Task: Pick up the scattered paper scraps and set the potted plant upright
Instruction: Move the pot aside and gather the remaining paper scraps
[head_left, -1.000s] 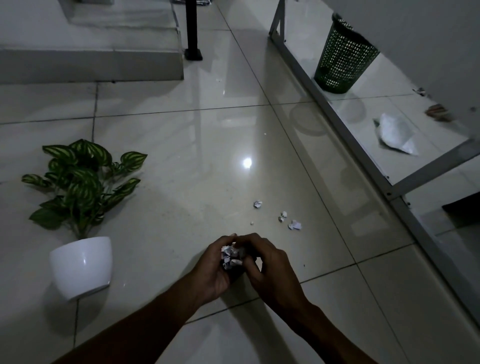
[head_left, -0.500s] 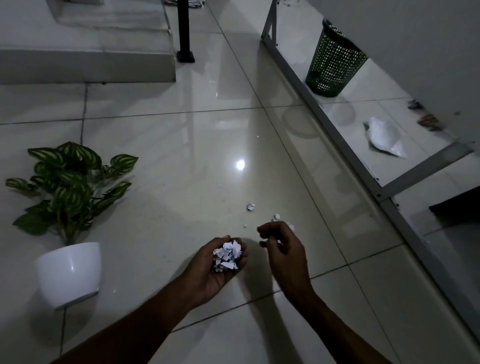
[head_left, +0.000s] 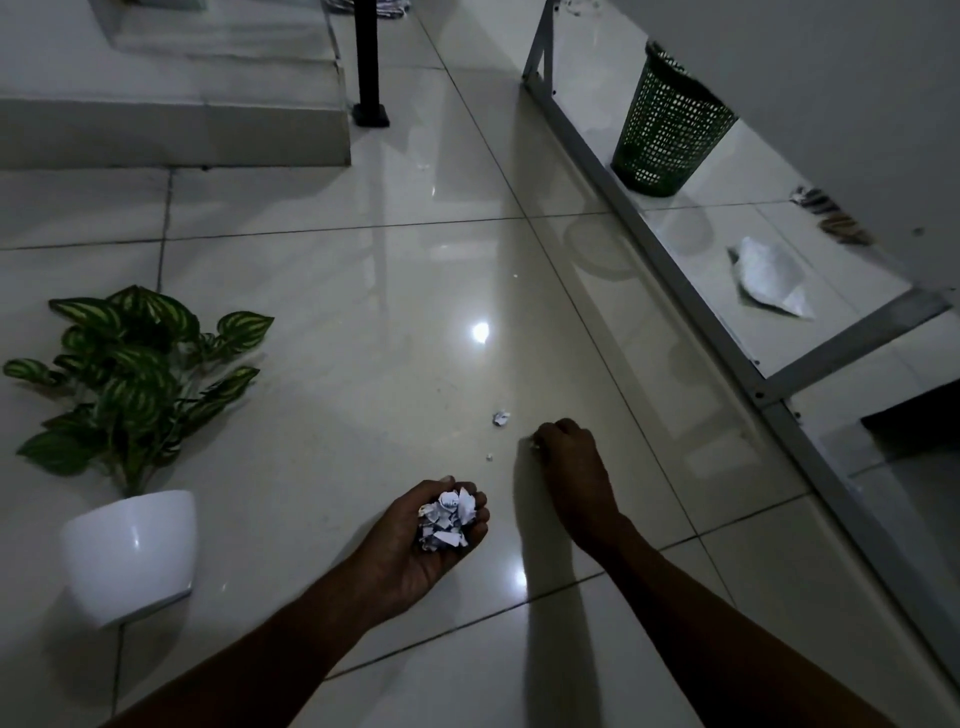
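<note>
My left hand (head_left: 408, 553) is cupped palm up and holds a heap of white paper scraps (head_left: 448, 519). Ahead of it, my right hand (head_left: 569, 460) is down on the glossy tiled floor, its fingertips pinched on a small white scrap (head_left: 533, 444). One loose scrap (head_left: 501, 418) lies just left of those fingertips, and a tiny bit (head_left: 489, 457) lies nearer me. The potted plant lies tipped on the floor at the left, with its white pot (head_left: 130, 556) toward me and its striped green leaves (head_left: 135, 369) pointing away.
A green mesh wastebasket (head_left: 670, 124) stands at the far right behind a grey metal frame (head_left: 649, 244) on the floor. A larger crumpled white paper (head_left: 769, 275) lies beyond that frame. A concrete step (head_left: 171, 130) and a black post (head_left: 369, 57) are at the back.
My hands have parted. The right hand has left the heap in my left palm, reached forward to the floor scraps and covered two of them. The left hand stays cupped.
</note>
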